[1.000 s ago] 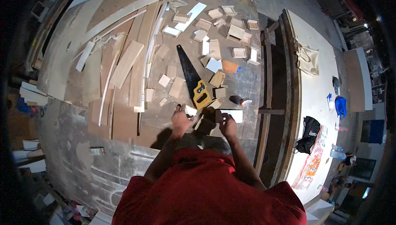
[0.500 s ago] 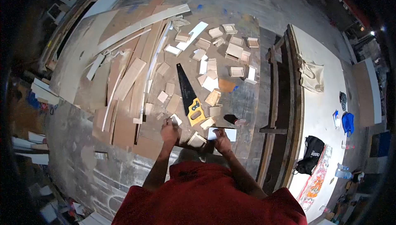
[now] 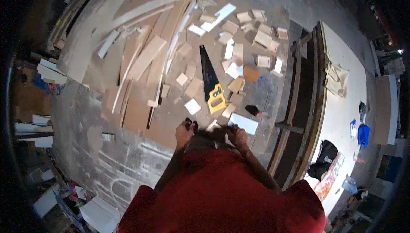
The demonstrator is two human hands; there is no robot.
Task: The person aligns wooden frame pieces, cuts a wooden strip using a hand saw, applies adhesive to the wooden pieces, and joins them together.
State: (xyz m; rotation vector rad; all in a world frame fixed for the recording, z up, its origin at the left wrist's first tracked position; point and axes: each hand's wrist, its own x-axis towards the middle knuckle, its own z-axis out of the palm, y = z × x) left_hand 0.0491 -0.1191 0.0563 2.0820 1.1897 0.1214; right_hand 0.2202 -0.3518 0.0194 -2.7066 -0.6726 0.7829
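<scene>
My left hand [image 3: 184, 133] is close to my lap with its fingers curled in; dark material shows at the fingertips, and I cannot make out what it is. On the other side, my right hand [image 3: 237, 136] is also closed, by the near edge of a white board [image 3: 244, 123]; its fingertips are in shadow. A small pale wood block [image 3: 192, 106] lies just beyond my left hand. Ahead, between the hands, rests a handsaw [image 3: 211, 81] with a black blade and yellow handle. Another wood piece [image 3: 212, 125] is partly hidden near my lap.
Several small wooden pieces [image 3: 262, 39] are scattered ahead on the worn work surface [image 3: 273, 88]. Long planks [image 3: 147, 57] lie to the left. To the right stands a pale-topped bench [image 3: 341, 122] with a cloth bag [image 3: 336, 81] and a black bag [image 3: 323, 158].
My left hand has let go of the pale block and drawn back toward my body. My right hand has come off the white board and moved back too. The view has shifted.
</scene>
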